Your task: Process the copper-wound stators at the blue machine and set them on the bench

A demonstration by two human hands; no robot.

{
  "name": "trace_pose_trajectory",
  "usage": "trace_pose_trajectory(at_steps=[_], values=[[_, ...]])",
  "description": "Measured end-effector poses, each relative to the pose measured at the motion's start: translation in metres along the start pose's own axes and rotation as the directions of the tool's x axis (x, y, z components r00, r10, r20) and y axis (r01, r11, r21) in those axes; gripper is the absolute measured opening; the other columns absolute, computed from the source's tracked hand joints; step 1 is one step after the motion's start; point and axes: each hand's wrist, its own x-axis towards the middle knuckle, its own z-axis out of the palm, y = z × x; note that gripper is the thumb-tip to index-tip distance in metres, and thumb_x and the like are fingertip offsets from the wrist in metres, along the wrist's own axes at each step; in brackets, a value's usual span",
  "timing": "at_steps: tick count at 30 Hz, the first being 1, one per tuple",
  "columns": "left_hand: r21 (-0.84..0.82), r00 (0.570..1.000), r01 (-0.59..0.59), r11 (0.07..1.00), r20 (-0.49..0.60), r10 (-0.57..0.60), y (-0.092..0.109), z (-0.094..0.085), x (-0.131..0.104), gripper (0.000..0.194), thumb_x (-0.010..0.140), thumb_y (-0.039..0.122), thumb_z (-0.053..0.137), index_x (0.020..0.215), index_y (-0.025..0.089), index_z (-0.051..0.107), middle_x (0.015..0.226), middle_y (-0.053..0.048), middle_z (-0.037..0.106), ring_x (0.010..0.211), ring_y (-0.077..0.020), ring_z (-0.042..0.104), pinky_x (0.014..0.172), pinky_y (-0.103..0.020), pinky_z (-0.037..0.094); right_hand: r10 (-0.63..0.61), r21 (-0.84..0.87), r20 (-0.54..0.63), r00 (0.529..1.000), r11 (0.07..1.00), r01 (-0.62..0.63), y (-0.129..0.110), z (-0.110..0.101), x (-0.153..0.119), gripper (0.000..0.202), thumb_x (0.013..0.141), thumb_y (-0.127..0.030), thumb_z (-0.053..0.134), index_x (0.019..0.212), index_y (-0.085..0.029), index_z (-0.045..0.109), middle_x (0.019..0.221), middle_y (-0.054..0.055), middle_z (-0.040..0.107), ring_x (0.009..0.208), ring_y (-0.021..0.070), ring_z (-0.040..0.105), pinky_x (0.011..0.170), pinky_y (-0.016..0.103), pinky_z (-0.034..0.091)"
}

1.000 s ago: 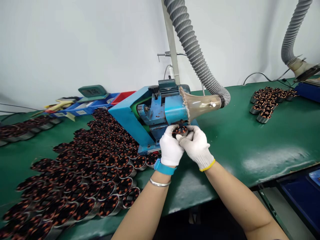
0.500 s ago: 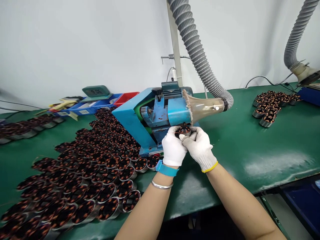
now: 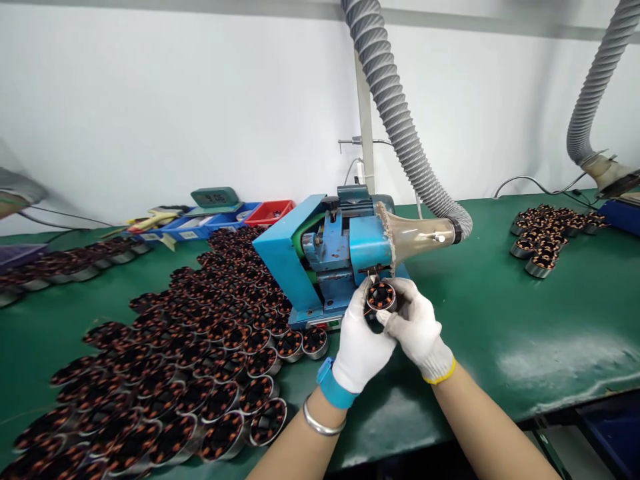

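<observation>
One coil ring (image 3: 381, 305) in work, right at the front of the blue machine (image 3: 333, 253), just below its edge; can't tell from here whether they touch. Two gloved hands on it: left hand (image 3: 361, 347) curled round the ring's near-left side, right hand (image 3: 417, 327) closing from the other side with its thumb at the front rim, so the ring is pinched between both. Progress, my guess: this piece is mid-job, not set down with any group; no telling which rings are done and which are left. Counts: large batch (image 3: 200, 353) left of the machine, dozens, overlapped too much for an exact number; small batch (image 3: 543, 233) well right of the machine, roughly a dozen or more, also overlapping; ring row (image 3: 85, 263) far left of the machine, several. If the large batch is the waiting stock, plenty remains. One clear funnel (image 3: 415, 233) on the machine's right side, joined to a grey hose (image 3: 395, 107); a second hose (image 3: 593, 93) hangs far right of the machine, so two hoses. Behind left of the machine: one red bin (image 3: 273, 212), at least two blue bins (image 3: 210, 230), one digital clock (image 3: 215, 197). One green bench (image 3: 465, 320) under the machine.
</observation>
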Motion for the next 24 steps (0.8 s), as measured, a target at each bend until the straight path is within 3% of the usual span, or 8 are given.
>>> trace_pose_trajectory(at_steps=[3,5,9,13,18,24], values=[[-0.161,0.993,0.098,0.982,0.087,-0.085,0.004,0.003,0.002,0.056,0.065,0.021,0.074,0.118,0.019,0.055,0.122,-0.012,0.065,0.111,-0.0251,0.064,0.099,-0.040,0.051,0.142,0.150,0.069,0.987,0.977,-0.151,0.001,-0.006,0.007,0.050,0.069,-0.031,0.072,0.116,-0.020,0.060,0.111,0.008,0.065,0.106,0.0253,0.062,0.093,0.042,0.052],[-0.235,0.990,0.134,0.963,0.002,-0.138,0.004,0.005,0.003,0.052,0.062,0.023,0.076,0.109,0.018,0.055,0.113,-0.013,0.068,0.102,-0.0246,0.068,0.092,-0.040,0.055,0.228,0.226,0.063,0.972,0.945,-0.237,0.001,-0.003,0.008,0.056,0.066,-0.032,0.074,0.118,-0.020,0.057,0.112,0.009,0.066,0.104,0.0250,0.064,0.090,0.041,0.053],[-0.218,0.967,0.136,0.966,-0.180,-0.177,-0.001,0.008,0.005,0.053,0.053,0.019,0.081,0.097,0.018,0.053,0.097,-0.009,0.071,0.088,-0.0224,0.070,0.082,-0.038,0.058,0.275,0.238,0.023,0.961,0.932,-0.272,0.004,0.008,0.008,0.057,0.060,-0.033,0.076,0.112,-0.020,0.057,0.107,0.009,0.069,0.098,0.0237,0.066,0.087,0.039,0.055],[-0.167,0.957,0.111,0.980,-0.248,-0.150,-0.003,0.008,0.010,0.051,0.049,0.018,0.082,0.091,0.018,0.052,0.086,-0.006,0.070,0.079,-0.0207,0.070,0.075,-0.036,0.059,0.324,0.224,0.066,0.944,0.917,-0.330,0.007,0.016,0.013,0.051,0.060,-0.033,0.075,0.106,-0.020,0.059,0.093,0.005,0.071,0.087,0.0218,0.068,0.080,0.037,0.057],[-0.106,0.950,0.037,0.994,-0.304,-0.068,0.002,0.012,0.019,0.042,0.054,0.023,0.078,0.085,0.019,0.051,0.080,-0.004,0.069,0.074,-0.0196,0.069,0.072,-0.035,0.057,0.291,0.179,0.003,0.957,0.941,-0.287,0.005,0.021,0.022,0.045,0.062,-0.030,0.072,0.105,-0.018,0.061,0.083,0.002,0.070,0.072,0.0173,0.065,0.076,0.033,0.056],[-0.007,0.955,-0.003,1.000,-0.296,0.001,0.004,0.013,0.026,0.035,0.057,0.024,0.075,0.082,0.019,0.050,0.076,-0.003,0.068,0.071,-0.0182,0.068,0.071,-0.034,0.056,0.278,0.051,-0.064,0.959,0.960,-0.275,-0.002,0.023,0.025,0.036,0.069,-0.035,0.067,0.101,-0.018,0.065,0.078,0.000,0.069,0.072,0.0155,0.064,0.071,0.028,0.055]])
